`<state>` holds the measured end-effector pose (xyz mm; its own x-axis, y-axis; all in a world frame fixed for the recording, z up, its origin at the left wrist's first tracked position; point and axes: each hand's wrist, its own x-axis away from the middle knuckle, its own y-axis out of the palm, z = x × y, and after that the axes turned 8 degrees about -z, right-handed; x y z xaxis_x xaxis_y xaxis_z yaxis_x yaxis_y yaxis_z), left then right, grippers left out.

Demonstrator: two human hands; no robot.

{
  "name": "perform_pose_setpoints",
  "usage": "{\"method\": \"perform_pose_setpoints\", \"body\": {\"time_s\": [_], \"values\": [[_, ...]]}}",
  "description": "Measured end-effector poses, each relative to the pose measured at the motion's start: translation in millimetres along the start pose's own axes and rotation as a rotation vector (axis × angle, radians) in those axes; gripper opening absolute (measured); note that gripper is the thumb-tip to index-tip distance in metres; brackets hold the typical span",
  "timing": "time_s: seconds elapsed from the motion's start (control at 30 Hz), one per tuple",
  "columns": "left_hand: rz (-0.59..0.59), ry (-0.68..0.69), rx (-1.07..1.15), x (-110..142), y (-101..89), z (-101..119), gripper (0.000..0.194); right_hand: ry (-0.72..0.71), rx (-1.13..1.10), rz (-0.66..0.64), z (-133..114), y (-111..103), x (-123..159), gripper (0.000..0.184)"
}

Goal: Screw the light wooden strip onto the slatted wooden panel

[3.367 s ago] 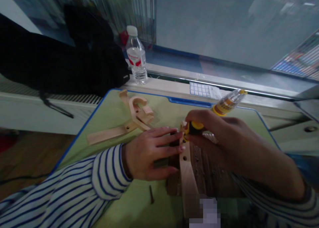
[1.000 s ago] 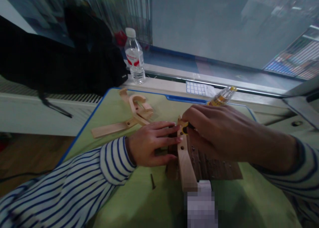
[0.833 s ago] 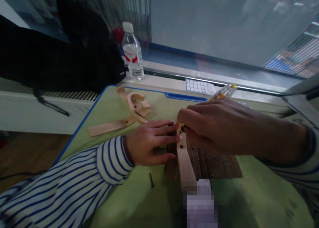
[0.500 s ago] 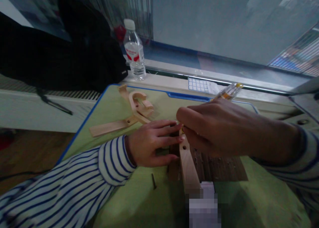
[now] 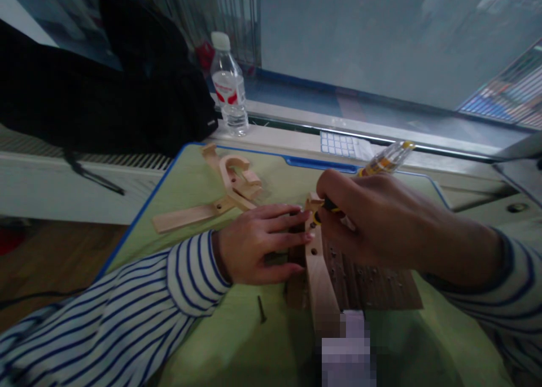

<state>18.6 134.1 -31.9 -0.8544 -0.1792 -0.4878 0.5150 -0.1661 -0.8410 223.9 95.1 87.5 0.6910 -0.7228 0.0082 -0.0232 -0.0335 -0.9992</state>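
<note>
My right hand (image 5: 372,220) is closed round a screwdriver (image 5: 383,162) with a clear yellow handle, its tip down at the top of a pale wooden strip (image 5: 318,280). That strip stands on edge against a dark brown wooden board (image 5: 372,285) studded with small holes. My left hand (image 5: 260,243) lies on the left side of the strip, fingers stretched and pressed against it. A dark screw (image 5: 261,308) lies loose on the green mat (image 5: 186,178) just below my left hand.
Loose pale wooden parts (image 5: 231,187) lie on the mat's far left. A water bottle (image 5: 228,85) and a black bag (image 5: 127,93) stand on the sill behind. A gridded card (image 5: 341,144) lies past the mat's blue edge.
My right hand has turned on the screwdriver, and its handle has swung slightly. My left hand has stayed pressed against the strip. The view has shifted a little.
</note>
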Motion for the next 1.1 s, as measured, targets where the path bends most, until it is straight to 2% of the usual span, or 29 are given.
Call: {"method": "perform_pose_setpoints", "body": {"time_s": [0.3, 0.47, 0.6, 0.73, 0.87, 1.1], "values": [[0.008, -0.002, 0.004, 1.0, 0.4, -0.5, 0.04, 0.158, 0.003, 0.035, -8.2, 4.3, -0.6, 0.01], [0.003, -0.002, -0.009, 1.4, 0.8, -0.8, 0.042, 0.174, -0.03, 0.016, -5.2, 6.4, -1.0, 0.016], [-0.011, -0.007, -0.002, 2.0, 0.8, -0.8, 0.044, 0.112, 0.021, -0.032, -0.6, 1.5, 1.9, 0.02], [-0.016, -0.011, 0.014, 2.9, 2.1, -1.3, 0.045, -0.001, 0.08, -0.114, 3.0, -8.3, 3.7, 0.01], [-0.019, -0.024, 0.038, 3.6, 2.9, -1.8, 0.046, -0.073, 0.134, -0.173, 4.7, -17.2, 0.9, 0.009], [-0.021, -0.013, 0.054, 1.5, 0.2, -0.4, 0.046, -0.1, 0.061, -0.148, 5.2, -14.6, -1.7, 0.01]]}}
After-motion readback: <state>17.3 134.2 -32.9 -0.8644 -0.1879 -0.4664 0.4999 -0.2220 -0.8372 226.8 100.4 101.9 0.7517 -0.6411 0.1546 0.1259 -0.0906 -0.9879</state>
